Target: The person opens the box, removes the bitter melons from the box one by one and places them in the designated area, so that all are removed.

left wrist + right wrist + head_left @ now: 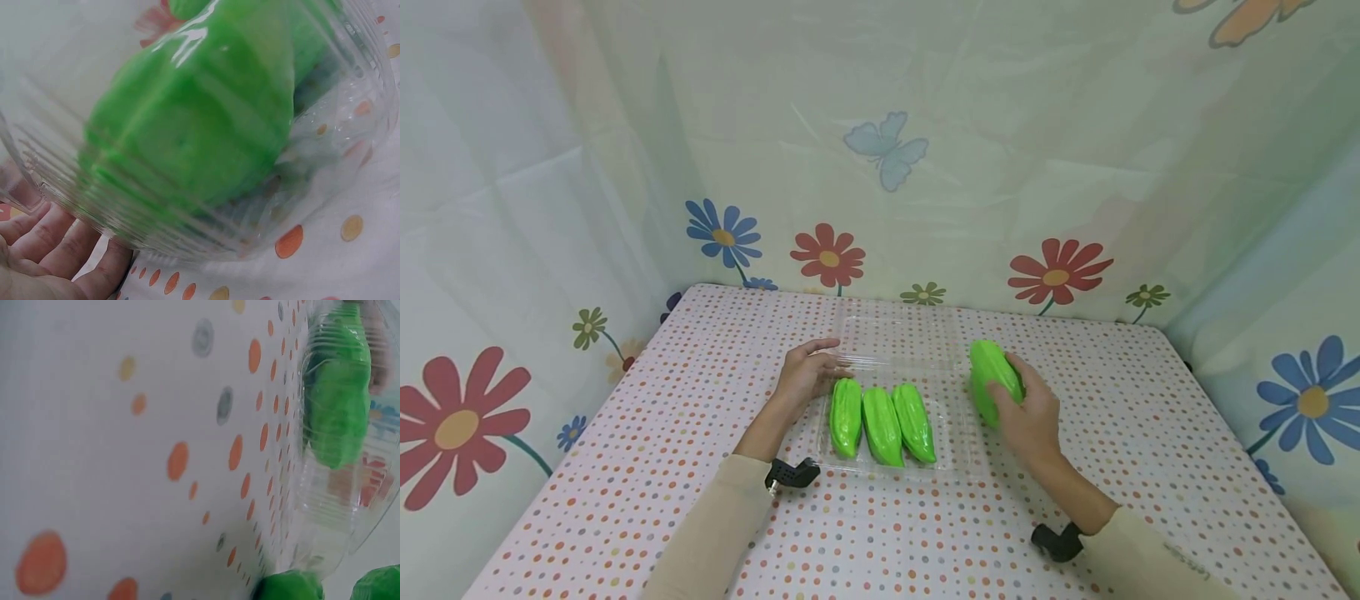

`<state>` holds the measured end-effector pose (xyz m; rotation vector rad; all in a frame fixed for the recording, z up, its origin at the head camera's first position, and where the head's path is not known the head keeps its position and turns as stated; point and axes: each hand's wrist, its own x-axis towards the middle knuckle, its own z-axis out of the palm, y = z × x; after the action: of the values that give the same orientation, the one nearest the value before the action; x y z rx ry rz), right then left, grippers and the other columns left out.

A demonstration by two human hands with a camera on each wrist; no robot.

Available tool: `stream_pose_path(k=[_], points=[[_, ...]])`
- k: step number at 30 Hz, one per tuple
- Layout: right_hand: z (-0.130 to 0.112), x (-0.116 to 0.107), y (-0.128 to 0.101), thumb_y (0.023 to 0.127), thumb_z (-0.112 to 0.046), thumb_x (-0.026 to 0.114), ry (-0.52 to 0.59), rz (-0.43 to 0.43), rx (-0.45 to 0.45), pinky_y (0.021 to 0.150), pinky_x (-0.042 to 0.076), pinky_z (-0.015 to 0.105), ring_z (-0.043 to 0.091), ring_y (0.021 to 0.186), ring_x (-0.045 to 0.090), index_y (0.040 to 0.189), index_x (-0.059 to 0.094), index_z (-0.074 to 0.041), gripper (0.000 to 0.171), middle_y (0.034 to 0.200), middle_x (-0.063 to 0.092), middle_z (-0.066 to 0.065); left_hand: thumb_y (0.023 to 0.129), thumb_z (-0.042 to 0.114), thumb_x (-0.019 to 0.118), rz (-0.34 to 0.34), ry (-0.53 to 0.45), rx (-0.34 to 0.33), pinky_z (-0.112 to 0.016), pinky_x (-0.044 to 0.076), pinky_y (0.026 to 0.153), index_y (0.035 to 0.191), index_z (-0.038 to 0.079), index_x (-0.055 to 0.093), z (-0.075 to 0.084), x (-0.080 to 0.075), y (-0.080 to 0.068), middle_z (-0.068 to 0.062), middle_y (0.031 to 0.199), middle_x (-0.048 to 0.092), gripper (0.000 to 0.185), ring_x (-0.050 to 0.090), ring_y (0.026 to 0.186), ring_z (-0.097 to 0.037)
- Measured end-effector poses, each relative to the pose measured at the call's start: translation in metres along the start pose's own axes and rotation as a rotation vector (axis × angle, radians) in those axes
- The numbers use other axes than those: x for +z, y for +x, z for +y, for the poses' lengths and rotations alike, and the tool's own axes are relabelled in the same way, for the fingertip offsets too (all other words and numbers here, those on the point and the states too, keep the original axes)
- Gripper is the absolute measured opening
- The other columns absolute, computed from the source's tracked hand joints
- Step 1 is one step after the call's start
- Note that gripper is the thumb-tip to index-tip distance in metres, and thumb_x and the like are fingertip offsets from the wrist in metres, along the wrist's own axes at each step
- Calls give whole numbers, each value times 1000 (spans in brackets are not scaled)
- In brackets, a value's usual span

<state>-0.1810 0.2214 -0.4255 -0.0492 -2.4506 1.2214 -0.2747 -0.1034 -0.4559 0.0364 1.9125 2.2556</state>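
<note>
A clear plastic clamshell box (955,433) stands on the table with its lid (895,329) folded open toward the back. Inside it, three glossy green ridged star fruit (882,427) lie side by side toward its left. My left hand (805,375) rests at the box's left side, its fingers against the outer wall (56,240) in the left wrist view. To the right of the box, my right hand (1030,412) grips another green star fruit (988,375), thumb on the near side. Two green ends (290,586) show at the bottom of the right wrist view.
A dotted cloth (685,500) covers the table. Curtains printed with flowers and butterflies (887,150) hang behind it and at both sides. A black strap-mounted camera (793,473) sits on each wrist.
</note>
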Motion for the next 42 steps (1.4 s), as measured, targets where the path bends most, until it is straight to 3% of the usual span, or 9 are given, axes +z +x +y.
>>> stream_pose_path(k=[6, 18, 23, 30, 42], points=[[5, -3, 4, 102, -20, 54, 30, 10, 75, 88, 53, 49, 34, 113, 58, 154, 39, -2, 57, 142, 53, 23, 96, 4, 54, -3, -3, 4, -36, 61, 83, 144, -1, 52, 1, 0, -1, -30, 125, 65, 48, 75, 95, -30], [18, -5, 12, 103, -20, 51, 18, 48, 119, 102, 47, 56, 41, 126, 52, 156, 34, -2, 58, 149, 46, 25, 97, 7, 55, 1, -15, 5, -35, 61, 82, 143, -1, 53, 3, 0, 0, -27, 121, 68, 47, 71, 104, -40], [26, -6, 14, 103, -19, 52, 14, 51, 151, 110, 41, 57, 42, 135, 46, 156, 34, -2, 58, 154, 42, 25, 96, 6, 54, -1, -15, 3, -34, 61, 81, 143, -1, 52, 3, -1, 1, -29, 125, 65, 48, 73, 100, -37], [31, -8, 15, 104, -19, 49, 19, 28, 216, 113, 38, 57, 44, 139, 43, 156, 31, 0, 59, 154, 40, 26, 99, 6, 54, -2, -4, -3, -36, 61, 82, 144, -1, 52, 2, 0, 0, -26, 120, 69, 45, 75, 90, -27], [36, -9, 18, 104, -17, 45, 7, -25, 293, 111, 39, 58, 46, 136, 43, 156, 27, 3, 58, 151, 39, 29, 95, 6, 55, 9, 17, 10, -35, 61, 79, 143, 0, 53, -1, 0, 0, -24, 119, 69, 48, 72, 102, -38]])
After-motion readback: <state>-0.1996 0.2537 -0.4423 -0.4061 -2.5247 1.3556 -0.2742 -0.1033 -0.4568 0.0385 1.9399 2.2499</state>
